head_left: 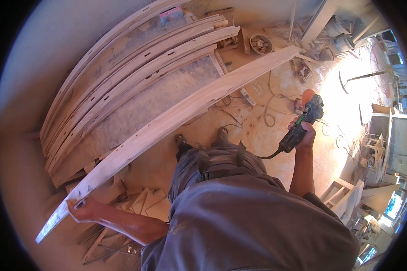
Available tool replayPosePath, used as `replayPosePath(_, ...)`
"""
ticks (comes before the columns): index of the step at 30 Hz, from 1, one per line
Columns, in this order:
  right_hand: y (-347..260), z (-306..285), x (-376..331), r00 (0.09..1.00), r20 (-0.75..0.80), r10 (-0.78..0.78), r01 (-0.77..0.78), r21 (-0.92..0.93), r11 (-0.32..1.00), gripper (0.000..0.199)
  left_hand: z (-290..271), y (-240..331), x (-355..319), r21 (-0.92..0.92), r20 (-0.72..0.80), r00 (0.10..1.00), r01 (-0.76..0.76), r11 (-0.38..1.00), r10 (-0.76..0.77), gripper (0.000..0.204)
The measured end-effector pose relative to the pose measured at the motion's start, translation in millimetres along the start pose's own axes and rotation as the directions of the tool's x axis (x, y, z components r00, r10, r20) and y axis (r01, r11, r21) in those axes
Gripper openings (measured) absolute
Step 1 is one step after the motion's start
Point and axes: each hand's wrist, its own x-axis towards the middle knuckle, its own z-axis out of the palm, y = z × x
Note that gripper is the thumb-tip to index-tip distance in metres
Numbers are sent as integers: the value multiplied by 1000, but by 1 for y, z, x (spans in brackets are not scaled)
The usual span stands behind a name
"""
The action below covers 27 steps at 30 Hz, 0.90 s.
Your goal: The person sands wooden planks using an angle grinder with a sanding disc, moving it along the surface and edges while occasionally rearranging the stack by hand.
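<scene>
A long pale wooden plank (185,108) runs slantwise across the view, from the lower left up to the upper right. My left hand (85,210) is closed on its near edge, close to the lower left end. Held up to the right of the plank and apart from it is an angle grinder (299,131) with a dark body and an orange disc (308,96). My right hand (305,134) wraps round the grinder's body, and its cord trails from the lower end. Whether the disc is spinning, I cannot tell.
Beyond the plank, several long wooden pieces with slots (142,67) lie on a worktop (163,95). A bucket of wood blocks (261,44) stands at the back. Cords (270,118) and a power strip (247,96) lie on the dusty floor. Offcuts (149,201) lie at lower left, wooden frames (343,198) at right.
</scene>
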Motion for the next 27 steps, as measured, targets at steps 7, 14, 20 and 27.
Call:
replayPosePath(7,3,-27,16,997,-37,65,-65,3,998,36,-99,78,109,-824,243,925,356,441,-294,36)
replayPosePath(14,26,-23,14,996,-11,87,-87,18,996,39,-97,186,149,-752,191,967,255,607,-169,42)
replayPosePath(20,34,-16,-6,993,-94,78,-84,-70,994,39,-12,248,107,-445,94,978,209,871,-187,46)
replayPosePath(27,61,22,-58,971,-234,-54,49,-28,998,45,91,236,9,-337,623,713,-125,933,321,56)
